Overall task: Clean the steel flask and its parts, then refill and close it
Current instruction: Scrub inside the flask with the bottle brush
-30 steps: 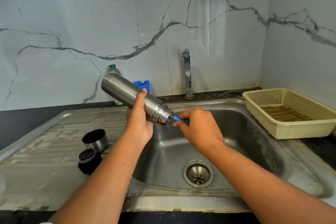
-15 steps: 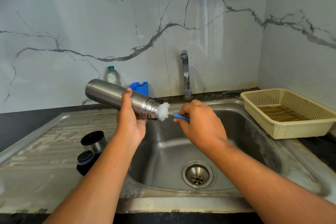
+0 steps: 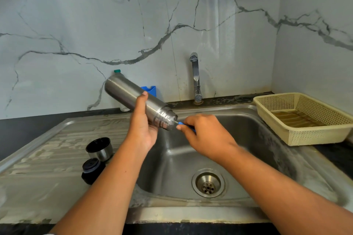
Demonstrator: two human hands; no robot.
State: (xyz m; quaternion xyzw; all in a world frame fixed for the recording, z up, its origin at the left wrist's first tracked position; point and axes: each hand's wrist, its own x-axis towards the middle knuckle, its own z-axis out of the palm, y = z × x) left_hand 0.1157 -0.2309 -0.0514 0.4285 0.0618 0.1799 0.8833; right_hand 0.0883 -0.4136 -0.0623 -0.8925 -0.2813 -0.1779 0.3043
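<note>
My left hand (image 3: pixel 142 126) grips the steel flask (image 3: pixel 131 98) around its lower body, tilted with its open mouth pointing right and down over the sink basin (image 3: pixel 248 158). My right hand (image 3: pixel 205 134) pinches the blue handle of a bottle brush (image 3: pixel 180 123); the bristle head is inside the flask, only a few white bristles show at the mouth. The steel cup lid (image 3: pixel 99 149) lies on the drainboard to the left, with the black stopper (image 3: pixel 91 170) just in front of it.
A tap (image 3: pixel 195 76) stands behind the basin. A cream plastic basket (image 3: pixel 305 133) sits on the right counter. A clear bottle with a green cap (image 3: pixel 117 71) and a blue holder (image 3: pixel 150 89) stand against the marble wall behind the flask. The drain (image 3: pixel 208 184) is below my hands.
The brush head, which had been pulled out to the flask's mouth, has gone back inside. The flask's base has tipped up and moved slightly right.
</note>
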